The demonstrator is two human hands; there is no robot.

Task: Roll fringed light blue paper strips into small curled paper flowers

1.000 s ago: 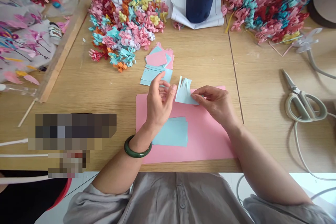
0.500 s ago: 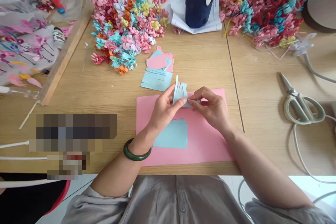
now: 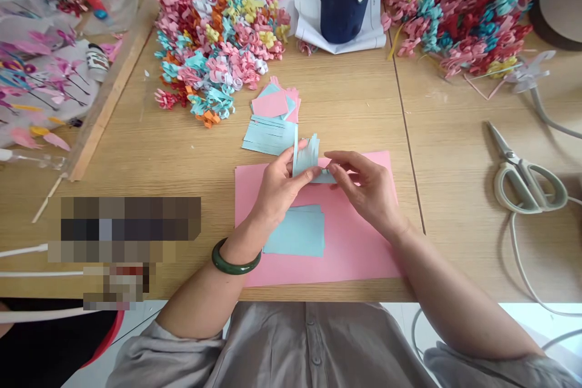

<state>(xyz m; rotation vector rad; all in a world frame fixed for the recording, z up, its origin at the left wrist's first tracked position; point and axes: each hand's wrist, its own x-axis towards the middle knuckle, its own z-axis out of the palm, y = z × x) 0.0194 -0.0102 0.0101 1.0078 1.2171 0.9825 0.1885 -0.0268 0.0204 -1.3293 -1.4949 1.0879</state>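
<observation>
- Bare left hand: thumb forward, pinching against bent fingers.
- Bare right hand: fingers curved leftward, index above the thumb.
- Bare left forearm and bare right forearm slant inward.

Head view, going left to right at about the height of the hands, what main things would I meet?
Wooden strip, then left hand, then fringed light-blue paper, then right hand, then scissors.
</observation>
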